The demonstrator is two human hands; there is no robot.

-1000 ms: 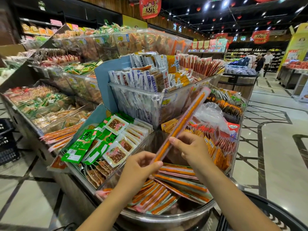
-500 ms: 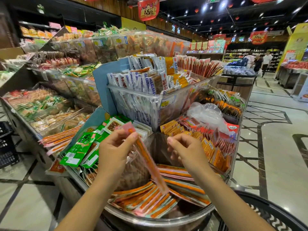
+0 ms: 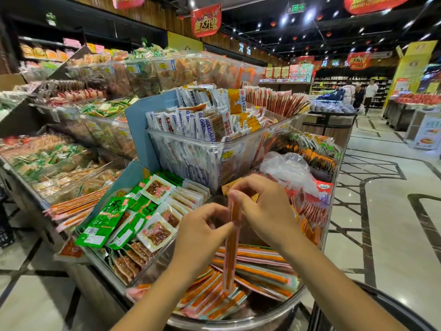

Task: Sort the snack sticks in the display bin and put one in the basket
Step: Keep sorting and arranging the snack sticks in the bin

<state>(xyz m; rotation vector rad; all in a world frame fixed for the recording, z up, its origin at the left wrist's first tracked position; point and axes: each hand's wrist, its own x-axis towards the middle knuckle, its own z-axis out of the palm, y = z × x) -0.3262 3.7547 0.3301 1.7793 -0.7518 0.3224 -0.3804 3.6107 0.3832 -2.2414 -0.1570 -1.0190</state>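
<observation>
A long orange snack stick in a pink-edged wrapper hangs nearly upright over the clear display bin. My left hand pinches its middle from the left. My right hand pinches its top end with thumb and forefinger. Below, several more orange snack sticks lie in a loose pile in the bin. The dark curved rim of the basket shows at the bottom right, beside my right forearm.
Green and white snack packets fill the tray to the left. A tall clear bin of white packets stands behind my hands. Red and orange packets and a plastic bag lie to the right. People walk in the aisle at the far right.
The stick swung from slanting up-right to hanging nearly vertical. My left hand carried it leftward, then back to centre; my right hand let go, then took its top end.
</observation>
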